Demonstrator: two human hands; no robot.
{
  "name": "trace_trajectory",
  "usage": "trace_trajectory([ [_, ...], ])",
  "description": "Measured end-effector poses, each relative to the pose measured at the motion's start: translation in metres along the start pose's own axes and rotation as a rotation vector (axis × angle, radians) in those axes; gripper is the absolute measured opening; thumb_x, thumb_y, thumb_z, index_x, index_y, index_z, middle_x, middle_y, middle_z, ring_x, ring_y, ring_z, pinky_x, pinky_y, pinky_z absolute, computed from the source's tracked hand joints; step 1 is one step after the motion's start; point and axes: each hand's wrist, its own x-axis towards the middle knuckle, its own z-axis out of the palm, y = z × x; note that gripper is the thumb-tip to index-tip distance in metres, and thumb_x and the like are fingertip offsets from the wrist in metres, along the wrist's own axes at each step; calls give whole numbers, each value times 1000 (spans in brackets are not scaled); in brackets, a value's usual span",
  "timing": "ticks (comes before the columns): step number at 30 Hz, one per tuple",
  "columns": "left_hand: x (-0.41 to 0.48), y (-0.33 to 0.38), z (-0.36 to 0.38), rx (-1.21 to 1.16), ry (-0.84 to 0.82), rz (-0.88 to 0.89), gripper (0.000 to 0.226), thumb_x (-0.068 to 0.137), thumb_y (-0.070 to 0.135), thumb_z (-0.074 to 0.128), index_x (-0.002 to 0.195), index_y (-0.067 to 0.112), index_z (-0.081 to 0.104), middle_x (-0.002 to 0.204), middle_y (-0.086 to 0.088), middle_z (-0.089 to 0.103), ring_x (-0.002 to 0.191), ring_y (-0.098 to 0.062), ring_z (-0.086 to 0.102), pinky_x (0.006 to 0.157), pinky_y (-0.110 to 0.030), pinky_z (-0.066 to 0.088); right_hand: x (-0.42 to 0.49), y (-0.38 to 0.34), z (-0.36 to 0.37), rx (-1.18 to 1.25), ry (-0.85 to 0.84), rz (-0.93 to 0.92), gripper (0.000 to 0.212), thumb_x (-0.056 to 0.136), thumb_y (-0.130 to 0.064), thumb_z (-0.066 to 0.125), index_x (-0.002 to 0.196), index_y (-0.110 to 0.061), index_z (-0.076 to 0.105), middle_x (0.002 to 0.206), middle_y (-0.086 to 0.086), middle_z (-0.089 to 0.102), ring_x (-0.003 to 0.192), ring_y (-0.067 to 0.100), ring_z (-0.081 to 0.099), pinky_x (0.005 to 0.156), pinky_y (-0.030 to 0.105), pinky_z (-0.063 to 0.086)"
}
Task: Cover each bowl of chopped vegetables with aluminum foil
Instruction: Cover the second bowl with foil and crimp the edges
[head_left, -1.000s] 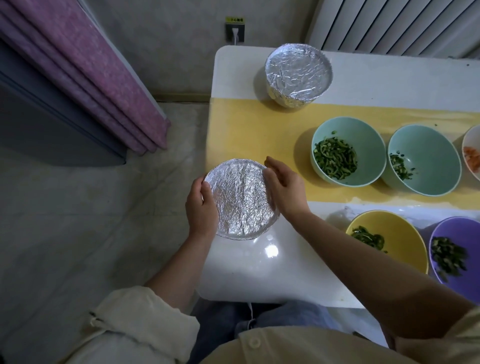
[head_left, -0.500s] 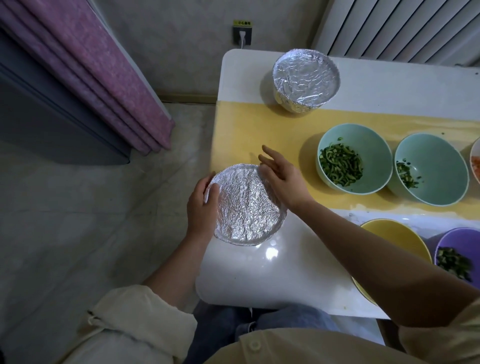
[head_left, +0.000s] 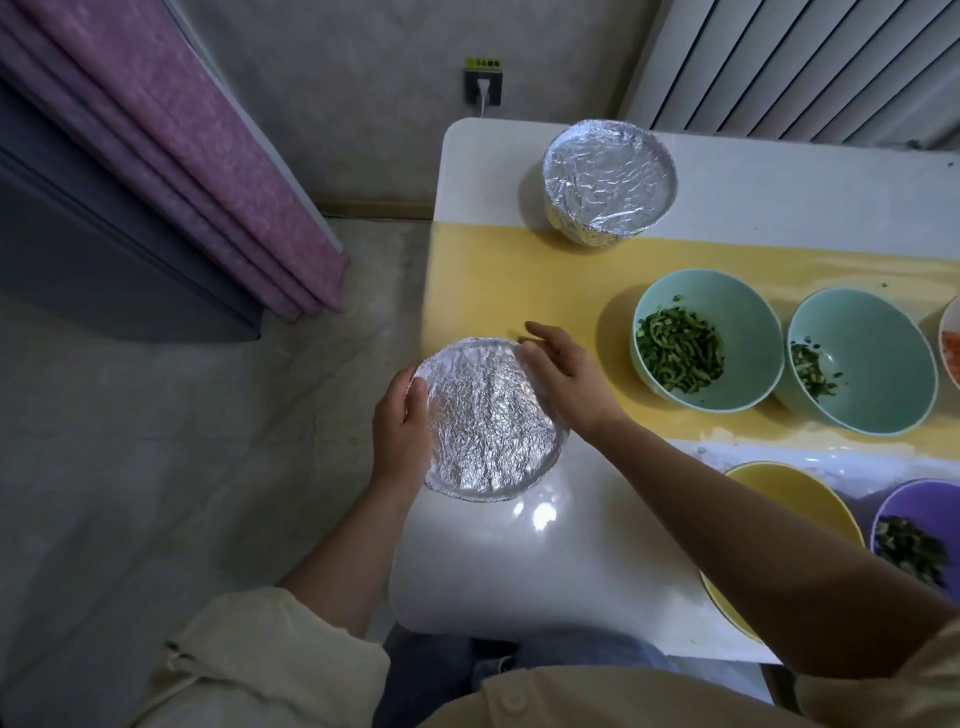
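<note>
Tabletop (head_left: 483, 566): foil-covered bowl (head_left: 491, 421) between hands (head_left: 402, 426).

Single head-worn wide-angle view, looking forward and steeply down from above the seated person's lap. The near left corner of the tabletop (head_left: 519, 582) fills the centre and right; the floor (head_left: 156, 467) occupies the left. Both forearms enter from the bottom edge, with the left hand (head_left: 400, 431) and right hand (head_left: 566, 379) close beneath the lens. The far wall, its socket (head_left: 484, 88) and a radiator (head_left: 805, 67) bound the top. Straight edges bow near the frame borders.
</note>
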Motion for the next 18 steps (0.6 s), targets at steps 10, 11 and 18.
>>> trace_trajectory([
  [10,52,37,26,-83,260,-116,31,101,11,39,112,-15,52,113,-39,53,91,-43,48,70,-32,32,10,-15,-17,558,-181,475,35,100,-34,47,130,-15,48,120,10,62,107,28,63,83,45,58],
  [11,56,40,31,-89,252,-124,32,101,11,39,112,-16,51,114,-39,52,93,-45,48,71,-30,31,11,-18,-18,594,-208,472,33,101,-32,45,129,-15,49,119,8,63,108,28,63,84,46,57],
  [18,76,66,52,-242,89,-204,31,103,28,40,118,8,59,111,-3,59,101,-15,52,85,-25,40,36,-27,-31,679,-71,426,34,99,-7,32,130,-12,45,103,8,65,88,20,66,75,36,60],
])
